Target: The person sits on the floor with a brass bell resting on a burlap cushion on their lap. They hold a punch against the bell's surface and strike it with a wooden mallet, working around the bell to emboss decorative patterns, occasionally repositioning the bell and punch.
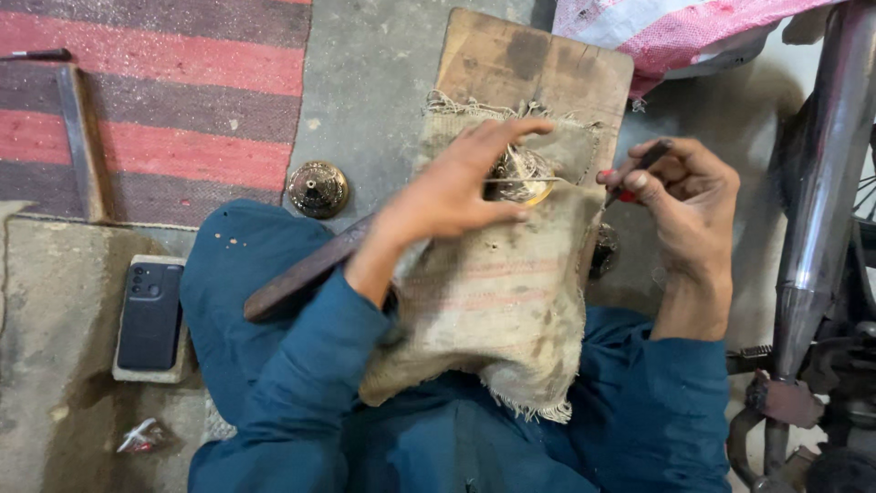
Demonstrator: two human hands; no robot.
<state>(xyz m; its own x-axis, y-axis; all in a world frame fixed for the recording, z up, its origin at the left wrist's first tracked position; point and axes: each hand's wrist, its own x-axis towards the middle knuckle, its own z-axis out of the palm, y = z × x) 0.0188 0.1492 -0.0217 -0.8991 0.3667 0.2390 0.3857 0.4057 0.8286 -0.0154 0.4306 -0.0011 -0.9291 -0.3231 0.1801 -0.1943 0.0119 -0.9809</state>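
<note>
Brass, round and shiny, a small metal piece near the middle top of the frame, on a burlap sack draped over a wooden board; left hand pressed on it, fingers spread, pinning it down; right hand at the right, pinched tight round a thin dark tool with its tip aimed at the piece; second brass disc on the concrete floor, left of centre; black phone at lower left; striped red rug at upper left; shiny exhaust pipe along the right edge.
</note>
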